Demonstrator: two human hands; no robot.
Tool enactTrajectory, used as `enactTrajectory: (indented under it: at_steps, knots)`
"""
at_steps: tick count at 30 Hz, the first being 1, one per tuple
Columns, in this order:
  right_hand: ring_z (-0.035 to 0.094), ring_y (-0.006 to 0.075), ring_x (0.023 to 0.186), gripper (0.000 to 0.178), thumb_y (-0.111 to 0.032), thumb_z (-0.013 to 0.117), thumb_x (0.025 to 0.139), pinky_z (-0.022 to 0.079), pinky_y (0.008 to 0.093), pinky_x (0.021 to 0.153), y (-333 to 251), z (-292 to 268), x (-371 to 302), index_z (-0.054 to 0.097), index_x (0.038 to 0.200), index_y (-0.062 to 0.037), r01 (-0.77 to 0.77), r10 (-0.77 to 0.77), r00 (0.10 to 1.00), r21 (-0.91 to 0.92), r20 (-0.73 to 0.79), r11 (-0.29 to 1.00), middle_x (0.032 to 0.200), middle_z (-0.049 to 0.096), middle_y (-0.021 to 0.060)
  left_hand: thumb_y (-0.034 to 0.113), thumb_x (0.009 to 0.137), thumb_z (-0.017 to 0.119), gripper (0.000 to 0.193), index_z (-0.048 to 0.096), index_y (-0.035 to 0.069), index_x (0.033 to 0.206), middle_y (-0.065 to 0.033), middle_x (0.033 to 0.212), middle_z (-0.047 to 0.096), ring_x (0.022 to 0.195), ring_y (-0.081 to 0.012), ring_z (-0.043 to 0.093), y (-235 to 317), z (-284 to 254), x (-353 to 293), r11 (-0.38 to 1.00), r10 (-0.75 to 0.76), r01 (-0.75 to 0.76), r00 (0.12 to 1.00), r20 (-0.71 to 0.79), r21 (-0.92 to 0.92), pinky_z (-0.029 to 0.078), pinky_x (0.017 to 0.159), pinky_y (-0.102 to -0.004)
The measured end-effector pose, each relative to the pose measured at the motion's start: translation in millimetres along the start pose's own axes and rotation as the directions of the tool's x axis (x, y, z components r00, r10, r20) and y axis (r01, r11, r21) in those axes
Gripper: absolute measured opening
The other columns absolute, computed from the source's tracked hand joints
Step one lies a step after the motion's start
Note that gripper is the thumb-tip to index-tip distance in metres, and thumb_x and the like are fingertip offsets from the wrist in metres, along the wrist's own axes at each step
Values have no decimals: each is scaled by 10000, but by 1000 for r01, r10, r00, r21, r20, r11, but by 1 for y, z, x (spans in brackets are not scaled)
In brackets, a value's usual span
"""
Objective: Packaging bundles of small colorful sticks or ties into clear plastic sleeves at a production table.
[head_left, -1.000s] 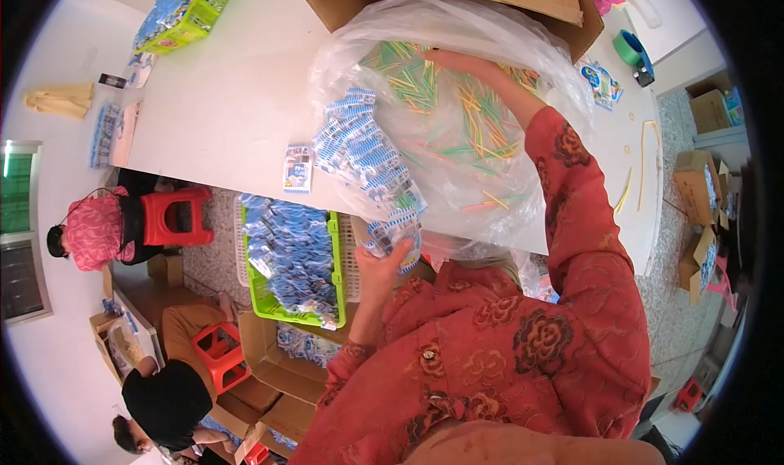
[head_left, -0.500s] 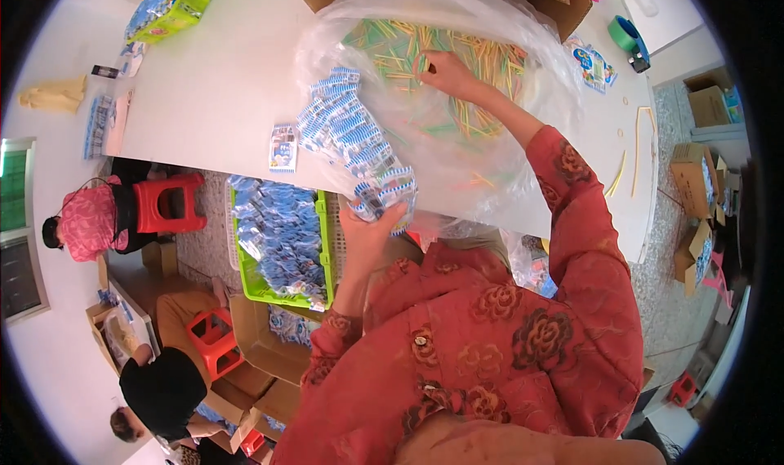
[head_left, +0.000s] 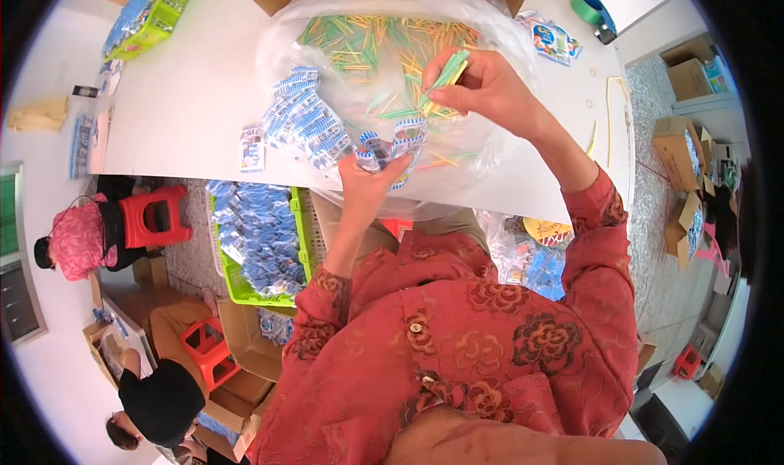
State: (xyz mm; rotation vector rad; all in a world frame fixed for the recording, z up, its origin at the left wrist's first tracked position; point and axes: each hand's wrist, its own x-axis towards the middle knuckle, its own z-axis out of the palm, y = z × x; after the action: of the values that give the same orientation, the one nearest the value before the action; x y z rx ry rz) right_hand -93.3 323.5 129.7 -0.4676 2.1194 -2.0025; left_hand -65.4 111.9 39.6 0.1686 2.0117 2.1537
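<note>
My left hand (head_left: 364,181) is closed around an opened blue-and-white packet (head_left: 408,137) near the table's front edge. Above and to its right, my right hand (head_left: 495,91) pinches a small bunch of thin green and yellow sticks (head_left: 450,70). Left of the packet lies an overlapping row of similar blue-and-white packets (head_left: 304,120). Behind both hands, many loose green, yellow and orange sticks (head_left: 359,42) are spread over a clear plastic sheet or bag (head_left: 278,36). What the sticks are made of I cannot tell.
A single packet (head_left: 252,149) lies on the white table (head_left: 196,81). Below its edge stands a green crate (head_left: 245,293) full of blue packets. Cardboard boxes (head_left: 676,156) stand at right. Two people and red stools (head_left: 155,216) are at left; a tape dispenser (head_left: 592,9) sits far right.
My right hand has come back from the stick pile toward the packet, and a bunch of sticks now shows in its fingers. The held packet now stands apart from the row, its mouth spread.
</note>
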Motion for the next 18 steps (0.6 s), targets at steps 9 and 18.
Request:
enactTrajectory:
  at_steps: [9,18]
  knots:
    - [526,62,714,80,-44,591,808,443,208,606,6,0,-27,562,882,-37,108,-146,983,-284,-114,953,865,565,-7,87,697,720,151,624,-4,769,17,659,584,581,-34,498,7,35,11,998,36,-37,999,40,46,409,516,-198]
    - [529,84,634,113,-32,606,780,431,222,553,3,-5,-29,561,883,-30,56,-94,994,-451,-62,891,811,576,20,76,704,710,141,633,-10,784,15,662,585,586,-35,490,5,42,20,995,58,-65,993,104,69,406,521,-204]
